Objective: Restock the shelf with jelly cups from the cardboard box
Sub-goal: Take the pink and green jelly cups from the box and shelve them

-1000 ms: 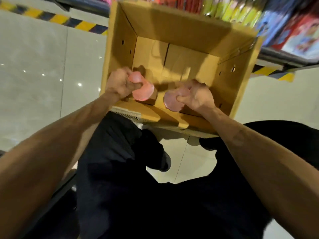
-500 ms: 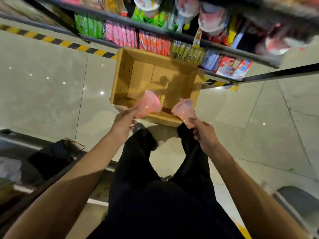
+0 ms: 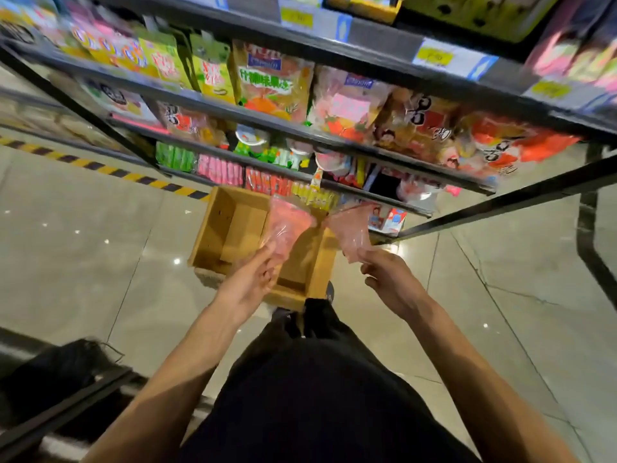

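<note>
An open cardboard box (image 3: 213,235) stands on the floor at the foot of the shelf, and its visible bottom is bare. My left hand (image 3: 248,280) holds a pink jelly cup (image 3: 287,225) by its narrow end, raised above the box. My right hand (image 3: 389,279) pinches a second pink jelly cup (image 3: 350,230) the same way, just right of the box. Both cups are blurred by motion. The shelf (image 3: 300,128) rises in front of me, with jelly cups (image 3: 329,158) and bags on its tiers.
Snack bags (image 3: 273,81) and stick packs (image 3: 220,168) fill the tiers. A black metal frame bar (image 3: 521,200) slants out at the right. Yellow-black tape (image 3: 100,168) marks the tiled floor (image 3: 83,248) along the shelf base. A dark rack edge (image 3: 66,406) lies at lower left.
Both hands lifted their jelly cups out of the box and up toward the shelf. My view rose from the box to the shelf tiers.
</note>
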